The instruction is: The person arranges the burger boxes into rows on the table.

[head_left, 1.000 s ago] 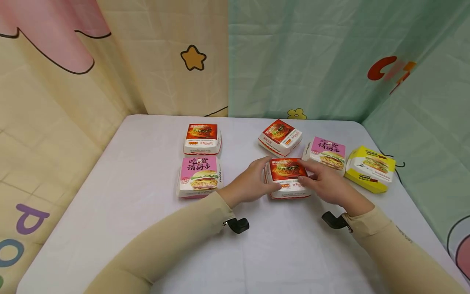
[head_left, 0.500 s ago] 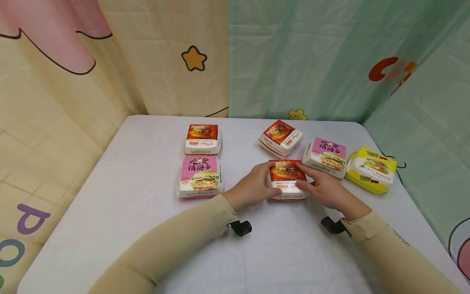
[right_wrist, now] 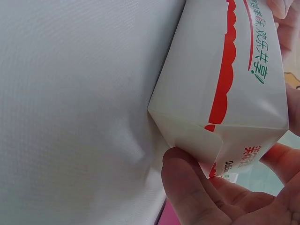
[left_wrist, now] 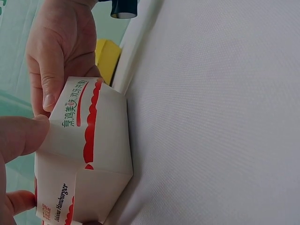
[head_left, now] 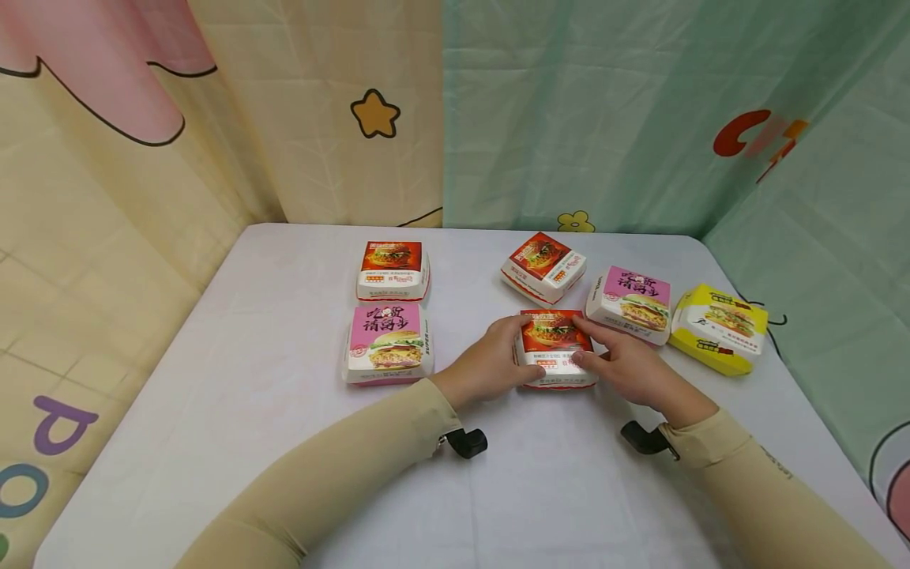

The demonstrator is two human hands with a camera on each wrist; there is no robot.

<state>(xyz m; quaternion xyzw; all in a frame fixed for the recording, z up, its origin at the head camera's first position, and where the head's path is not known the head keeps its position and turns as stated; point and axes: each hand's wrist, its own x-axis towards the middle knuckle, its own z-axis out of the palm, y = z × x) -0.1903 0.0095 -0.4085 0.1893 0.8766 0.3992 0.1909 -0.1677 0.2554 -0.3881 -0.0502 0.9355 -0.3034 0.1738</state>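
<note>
Red-and-white burger box [head_left: 557, 348], right of centre on the white worktop [head_left: 249, 356], clamped between left hand [head_left: 489, 363] and right hand [head_left: 635, 367]! Thumbs and fingers spread along opposite sides, hands apart with only cardboard between. Just behind, a red-topped box [head_left: 544, 267], turned askew. Close by on the right, a pink box [head_left: 629, 300], and right beside that, a yellow box [head_left: 720, 328]. Over on the left, another pink box [head_left: 387, 344] just in front of another red-topped box [head_left: 392, 271], neatly lined up!

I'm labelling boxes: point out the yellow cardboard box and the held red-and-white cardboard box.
Yellow cardboard box [head_left: 722, 325]: head view, printed top.
Held red-and-white cardboard box [head_left: 558, 345]: head view, printed top.
</note>
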